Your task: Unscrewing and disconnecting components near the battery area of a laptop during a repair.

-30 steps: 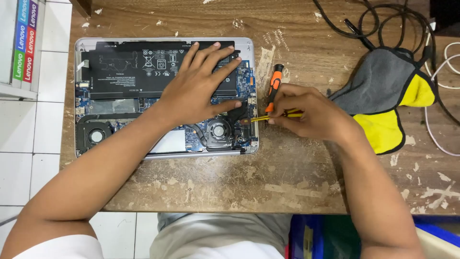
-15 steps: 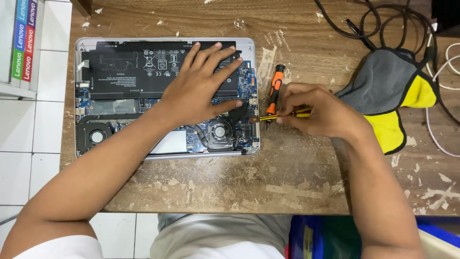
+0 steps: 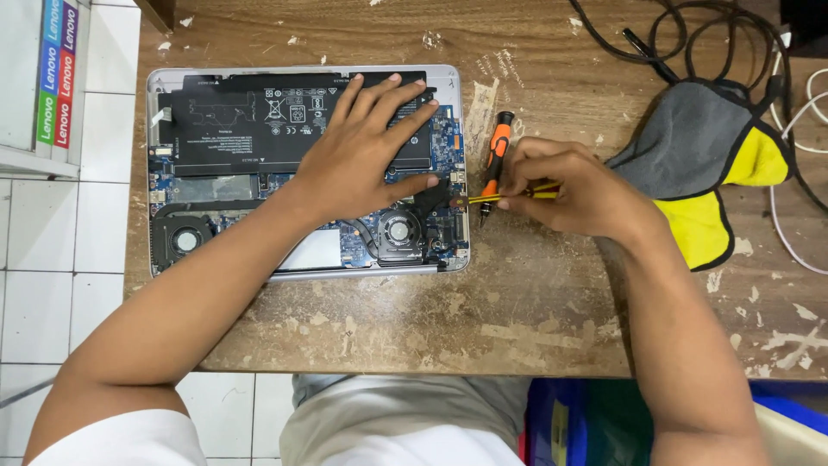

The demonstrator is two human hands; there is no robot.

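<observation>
An opened laptop (image 3: 216, 138) lies bottom-up on the worn wooden table (image 3: 431, 319), its black battery, blue board and two fans exposed. My left hand (image 3: 362, 147) rests flat on it, fingers spread over the battery's right end and the board. My right hand (image 3: 561, 185) sits just right of the laptop's edge and grips a thin yellow tool (image 3: 483, 198) whose tip points at the laptop's right side. An orange-and-black screwdriver (image 3: 493, 160) lies on the table beside that hand, touching its fingers.
A grey and yellow cloth (image 3: 716, 173) lies to the right, with black cables (image 3: 690, 43) and a white cable (image 3: 789, 233) behind and beside it. White tiled floor shows at left, blue containers (image 3: 586, 423) below the table's near edge.
My right hand and the yellow tool have shifted slightly; the left hand stays pressed on the laptop.
</observation>
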